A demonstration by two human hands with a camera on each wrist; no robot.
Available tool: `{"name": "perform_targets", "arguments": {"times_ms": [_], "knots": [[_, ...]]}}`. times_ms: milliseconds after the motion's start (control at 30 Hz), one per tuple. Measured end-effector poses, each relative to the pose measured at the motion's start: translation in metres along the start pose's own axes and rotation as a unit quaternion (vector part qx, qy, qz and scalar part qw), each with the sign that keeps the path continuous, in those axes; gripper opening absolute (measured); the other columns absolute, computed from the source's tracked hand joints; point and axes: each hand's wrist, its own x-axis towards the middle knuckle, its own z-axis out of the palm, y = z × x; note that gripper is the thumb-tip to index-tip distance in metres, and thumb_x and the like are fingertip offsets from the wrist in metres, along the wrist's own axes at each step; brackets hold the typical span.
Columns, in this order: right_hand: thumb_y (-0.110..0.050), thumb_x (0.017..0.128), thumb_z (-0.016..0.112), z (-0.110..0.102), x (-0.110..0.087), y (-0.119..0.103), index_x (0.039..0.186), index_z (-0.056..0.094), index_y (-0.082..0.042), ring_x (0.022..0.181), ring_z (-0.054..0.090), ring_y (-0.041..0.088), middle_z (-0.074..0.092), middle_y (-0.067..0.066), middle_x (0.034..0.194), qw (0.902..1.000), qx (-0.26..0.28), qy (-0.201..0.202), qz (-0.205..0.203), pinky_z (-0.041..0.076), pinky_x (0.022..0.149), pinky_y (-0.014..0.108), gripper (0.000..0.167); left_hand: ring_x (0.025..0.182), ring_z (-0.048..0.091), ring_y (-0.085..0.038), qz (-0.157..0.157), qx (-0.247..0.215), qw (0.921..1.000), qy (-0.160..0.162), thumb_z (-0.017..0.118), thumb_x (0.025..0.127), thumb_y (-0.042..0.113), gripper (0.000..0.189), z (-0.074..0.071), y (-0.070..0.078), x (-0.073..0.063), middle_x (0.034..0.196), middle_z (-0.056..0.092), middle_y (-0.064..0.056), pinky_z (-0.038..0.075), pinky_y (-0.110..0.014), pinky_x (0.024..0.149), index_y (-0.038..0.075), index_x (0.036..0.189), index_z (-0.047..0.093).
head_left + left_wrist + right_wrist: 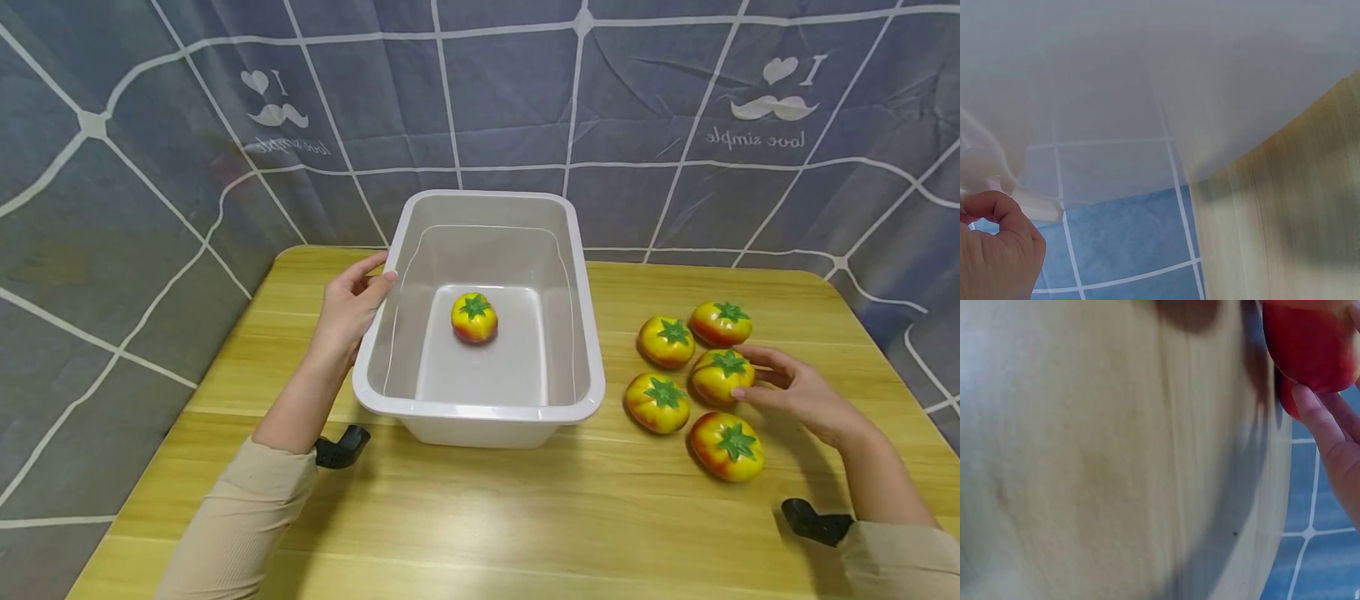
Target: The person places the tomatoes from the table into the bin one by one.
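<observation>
A pale grey plastic bin [480, 412] stands on the table in the head view, with one yellow-red toy tomato [474, 317] on its floor. My left hand [351, 307] grips the bin's left rim between thumb and fingers; in the left wrist view, the bin's wall [1210, 81] fills the upper part. To the right of the bin, my right hand [806, 400] holds a toy tomato [722, 377] by its right side, thumb in front and fingers behind. The right wrist view has this tomato's red side [1313, 350] against the thumb; its top is cut off.
Around the held one lie several more toy tomatoes, including a back one [720, 324], a left one [657, 403] and a front one [727, 447]. The wooden table [480, 525] ends at a grey-blue tile-patterned cloth [510, 100] behind and at the sides.
</observation>
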Motion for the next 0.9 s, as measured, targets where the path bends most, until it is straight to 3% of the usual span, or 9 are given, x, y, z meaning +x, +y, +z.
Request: {"name": "perform_targets", "arguments": {"times_ms": [600, 767, 900], "knots": [[-0.006, 0.09, 0.059, -0.022, 0.005, -0.031, 0.137, 0.041, -0.021, 0.1, 0.043, -0.011, 0.042, -0.023, 0.117, 0.9993, -0.03, 0.017, -0.014, 0.043, 0.074, 0.008, 0.052, 0.077, 0.055, -0.013, 0.001, 0.003, 1.0, 0.001, 0.057, 0.094, 0.02, 0.046, 0.0, -0.001, 0.0, 0.095, 0.051, -0.005, 0.053, -0.02, 0.065, 0.006, 0.136, 0.047], [-0.004, 0.09, 0.059, -0.026, 0.013, -0.049, 0.135, 0.043, -0.021, 0.1, 0.047, -0.01, 0.046, -0.021, 0.116, 0.9989, -0.028, 0.023, -0.03, 0.045, 0.073, 0.01, 0.05, 0.079, 0.054, -0.013, 0.001, 0.003, 1.0, 0.001, 0.056, 0.094, 0.021, 0.046, 0.0, -0.001, -0.001, 0.095, 0.05, -0.005, 0.052, -0.02, 0.066, 0.006, 0.136, 0.047], [-0.006, 0.09, 0.06, -0.028, 0.021, -0.071, 0.137, 0.041, -0.013, 0.101, 0.048, -0.009, 0.047, -0.02, 0.118, 0.9981, -0.045, 0.03, -0.03, 0.045, 0.074, 0.01, 0.051, 0.078, 0.054, -0.012, 0.003, -0.001, 1.0, 0.001, 0.056, 0.094, 0.02, 0.046, 0.0, -0.001, -0.001, 0.094, 0.05, -0.005, 0.052, -0.019, 0.065, 0.006, 0.136, 0.047]]}}
